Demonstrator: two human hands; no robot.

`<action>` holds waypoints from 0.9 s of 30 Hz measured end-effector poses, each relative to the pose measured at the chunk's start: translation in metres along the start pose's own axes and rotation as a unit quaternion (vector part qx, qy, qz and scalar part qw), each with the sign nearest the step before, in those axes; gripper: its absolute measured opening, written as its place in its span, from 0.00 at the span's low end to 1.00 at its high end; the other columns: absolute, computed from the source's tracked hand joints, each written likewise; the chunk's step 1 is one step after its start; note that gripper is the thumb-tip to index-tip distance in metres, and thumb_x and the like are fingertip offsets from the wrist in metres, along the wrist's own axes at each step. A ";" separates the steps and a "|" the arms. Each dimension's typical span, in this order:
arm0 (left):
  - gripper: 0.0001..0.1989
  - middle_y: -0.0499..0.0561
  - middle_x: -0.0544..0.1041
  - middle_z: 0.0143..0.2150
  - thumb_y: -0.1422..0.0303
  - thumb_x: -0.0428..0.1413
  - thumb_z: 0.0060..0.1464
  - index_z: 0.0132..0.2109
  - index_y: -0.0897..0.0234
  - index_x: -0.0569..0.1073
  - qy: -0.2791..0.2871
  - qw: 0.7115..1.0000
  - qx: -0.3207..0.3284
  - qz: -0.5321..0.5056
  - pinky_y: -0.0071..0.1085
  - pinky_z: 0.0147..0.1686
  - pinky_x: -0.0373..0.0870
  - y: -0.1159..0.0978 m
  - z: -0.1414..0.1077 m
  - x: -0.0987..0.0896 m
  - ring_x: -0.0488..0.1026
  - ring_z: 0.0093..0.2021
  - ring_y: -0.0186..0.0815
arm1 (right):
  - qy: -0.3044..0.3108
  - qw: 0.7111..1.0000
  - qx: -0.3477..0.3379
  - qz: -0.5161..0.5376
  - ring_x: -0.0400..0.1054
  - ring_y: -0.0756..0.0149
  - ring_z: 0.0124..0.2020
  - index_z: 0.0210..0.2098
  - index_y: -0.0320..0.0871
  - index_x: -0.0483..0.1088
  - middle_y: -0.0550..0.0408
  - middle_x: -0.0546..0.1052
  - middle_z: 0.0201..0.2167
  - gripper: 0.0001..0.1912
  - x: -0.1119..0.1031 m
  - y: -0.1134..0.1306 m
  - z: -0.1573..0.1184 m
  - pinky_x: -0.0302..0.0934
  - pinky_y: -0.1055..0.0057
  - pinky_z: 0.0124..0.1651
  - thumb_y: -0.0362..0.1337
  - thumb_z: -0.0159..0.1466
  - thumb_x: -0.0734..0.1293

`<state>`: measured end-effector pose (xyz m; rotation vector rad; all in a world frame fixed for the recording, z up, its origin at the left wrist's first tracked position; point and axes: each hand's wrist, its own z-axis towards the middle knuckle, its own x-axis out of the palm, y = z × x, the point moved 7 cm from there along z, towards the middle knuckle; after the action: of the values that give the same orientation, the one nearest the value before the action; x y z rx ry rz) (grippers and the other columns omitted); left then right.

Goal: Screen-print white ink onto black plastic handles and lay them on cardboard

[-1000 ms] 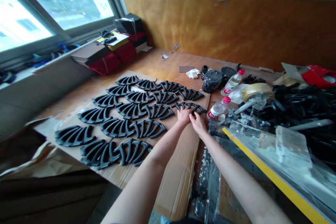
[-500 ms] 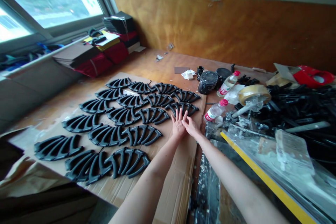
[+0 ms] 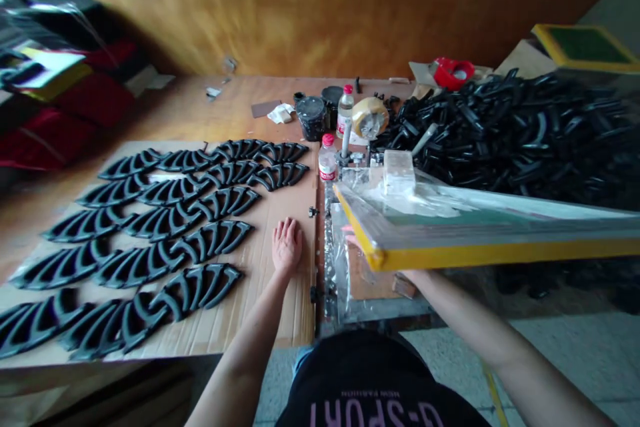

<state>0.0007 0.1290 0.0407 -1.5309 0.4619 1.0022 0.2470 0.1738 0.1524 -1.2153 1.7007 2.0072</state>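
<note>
My left hand (image 3: 287, 245) lies palm down on the cardboard sheet (image 3: 270, 307), fingers stretched out, holding nothing. Beside it, rows of black curved, ribbed pieces (image 3: 173, 225) cover much of the cardboard. My right hand (image 3: 351, 236) reaches under a yellow-edged screen frame (image 3: 440, 255). Only its outstretched fingertips show past the frame's left corner; the palm is hidden. Below the frame are a brown board (image 3: 367, 280) and a small block (image 3: 404, 285) close to my right wrist. A whitish block (image 3: 399, 173) stands on the paste-smeared screen.
Two red-capped bottles (image 3: 328, 159), black tubs (image 3: 311, 117) and a tape roll (image 3: 370, 117) stand behind the frame. A large heap of black parts (image 3: 500, 133) fills the right side. Red bundles (image 3: 90, 93) lie at left, before a wooden panel (image 3: 300, 13).
The view has turned right and down. My hands were together over the cardboard's right side; they have parted, the left down onto the cardboard, the right under the screen frame.
</note>
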 end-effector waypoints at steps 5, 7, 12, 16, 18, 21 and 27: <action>0.15 0.60 0.77 0.52 0.65 0.54 0.55 0.48 0.65 0.75 -0.016 0.981 -0.103 -0.165 0.46 0.59 0.62 -0.016 -0.031 -0.016 0.69 0.58 0.47 | 0.089 0.987 -0.121 -0.063 0.58 0.54 0.65 0.56 0.50 0.71 0.52 0.69 0.61 0.23 -0.020 -0.047 -0.077 0.48 0.48 0.67 0.41 0.61 0.71; 0.17 0.60 0.78 0.48 0.63 0.51 0.58 0.51 0.66 0.73 -0.035 0.972 -0.118 -0.200 0.40 0.53 0.68 -0.038 -0.029 -0.029 0.73 0.52 0.42 | 0.110 0.974 -0.174 -0.100 0.48 0.53 0.69 0.61 0.50 0.65 0.51 0.61 0.66 0.31 -0.013 -0.053 -0.099 0.39 0.45 0.69 0.44 0.60 0.72; 0.21 0.48 0.73 0.27 0.52 0.48 0.61 0.45 0.67 0.73 -0.092 0.900 -0.022 -0.426 0.28 0.33 0.71 -0.157 -0.022 -0.091 0.71 0.27 0.30 | 0.135 0.966 -0.203 -0.091 0.49 0.54 0.69 0.61 0.49 0.65 0.50 0.65 0.63 0.29 -0.011 -0.050 -0.126 0.36 0.44 0.70 0.45 0.62 0.69; 0.25 0.44 0.67 0.22 0.49 0.45 0.62 0.46 0.65 0.73 -0.085 0.857 0.050 -0.505 0.26 0.27 0.67 -0.235 -0.043 -0.124 0.64 0.21 0.28 | 0.071 0.984 -0.154 -0.059 0.63 0.57 0.62 0.52 0.49 0.74 0.51 0.75 0.55 0.16 -0.059 -0.067 -0.124 0.50 0.47 0.66 0.37 0.64 0.67; 0.27 0.46 0.71 0.26 0.47 0.46 0.60 0.48 0.65 0.74 -0.097 0.854 0.038 -0.510 0.27 0.30 0.69 -0.235 -0.060 -0.126 0.68 0.24 0.29 | -0.030 0.995 -0.078 -0.054 0.71 0.60 0.53 0.45 0.44 0.77 0.52 0.79 0.48 0.12 -0.101 -0.094 -0.116 0.62 0.57 0.59 0.36 0.64 0.66; 0.28 0.50 0.75 0.32 0.45 0.50 0.56 0.42 0.67 0.76 -0.040 0.878 -0.041 -0.475 0.27 0.31 0.69 -0.201 -0.088 -0.105 0.71 0.30 0.31 | -0.145 0.988 0.004 -0.047 0.75 0.65 0.41 0.40 0.38 0.76 0.53 0.81 0.36 0.15 -0.153 -0.121 -0.102 0.71 0.68 0.44 0.36 0.67 0.58; 0.35 0.43 0.71 0.26 0.52 0.58 0.51 0.62 0.62 0.66 0.119 0.920 -0.114 -0.355 0.23 0.23 0.60 -0.128 -0.134 -0.028 0.66 0.24 0.28 | -0.189 0.969 -0.114 -0.110 0.60 0.50 0.62 0.61 0.40 0.64 0.42 0.61 0.65 0.32 -0.145 -0.049 -0.055 0.59 0.54 0.62 0.36 0.58 0.72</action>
<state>0.1282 0.0260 0.1323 -1.8427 -0.0686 0.3057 0.3930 0.1842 0.2234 -0.9544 1.1334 2.1645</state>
